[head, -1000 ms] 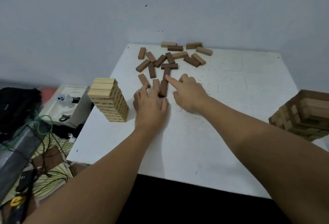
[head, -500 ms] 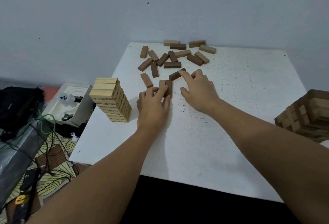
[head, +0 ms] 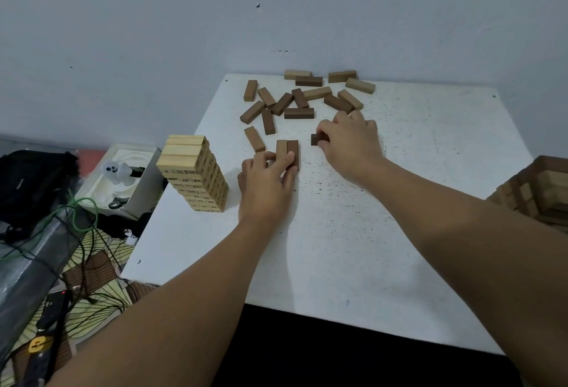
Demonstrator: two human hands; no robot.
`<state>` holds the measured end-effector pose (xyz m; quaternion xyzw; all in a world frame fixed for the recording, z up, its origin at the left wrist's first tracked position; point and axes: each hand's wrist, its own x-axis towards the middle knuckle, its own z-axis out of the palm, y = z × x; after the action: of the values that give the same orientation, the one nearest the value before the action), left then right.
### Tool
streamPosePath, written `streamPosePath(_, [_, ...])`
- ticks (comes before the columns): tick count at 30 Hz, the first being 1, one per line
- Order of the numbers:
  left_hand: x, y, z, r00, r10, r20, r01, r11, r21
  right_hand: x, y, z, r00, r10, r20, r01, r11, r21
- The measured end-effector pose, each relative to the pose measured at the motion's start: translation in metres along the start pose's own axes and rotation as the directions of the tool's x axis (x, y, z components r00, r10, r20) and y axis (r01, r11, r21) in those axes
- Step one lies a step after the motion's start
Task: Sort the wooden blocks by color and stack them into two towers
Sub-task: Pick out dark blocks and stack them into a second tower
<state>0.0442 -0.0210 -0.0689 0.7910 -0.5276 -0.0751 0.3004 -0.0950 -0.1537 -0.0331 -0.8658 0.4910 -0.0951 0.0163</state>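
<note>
Two brown blocks lie side by side on the white table. My left hand grips their near ends with thumb and fingers. My right hand grips a dark brown block just right of the pair; most of that block is hidden under the fingers. Several loose brown and tan blocks lie scattered at the table's far edge. A light wooden tower stands at the left edge. A darker brown tower shows at the right border, cut off by the frame.
A wall rises right behind the table. Left of the table sit a white box with a small white figure, a black bag, cables and a power strip on the floor.
My right hand has closed round a dark block and drawn it away from the pile. My left hand stays on the pair of blocks, and the view has shifted a little.
</note>
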Motion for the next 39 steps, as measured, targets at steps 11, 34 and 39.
streamPosePath(11, [-0.008, 0.014, -0.009, 1.000, -0.021, -0.011, 0.019, 0.994, -0.107, -0.013, -0.020, -0.008, 0.957, 0.183, 0.225, -0.274, 0.823, 0.498])
streamPosePath(34, [-0.008, 0.013, -0.008, 0.999, 0.037, 0.012, -0.036, 0.994, -0.102, -0.037, -0.009, -0.001, 0.958, 0.133, 0.252, -0.253, 0.806, 0.535])
streamPosePath(39, [-0.011, 0.013, -0.014, 0.992, 0.072, 0.100, -0.055, 0.985, -0.164, -0.067, -0.005, -0.012, 0.967, 0.120, 0.227, -0.216, 0.859, 0.464])
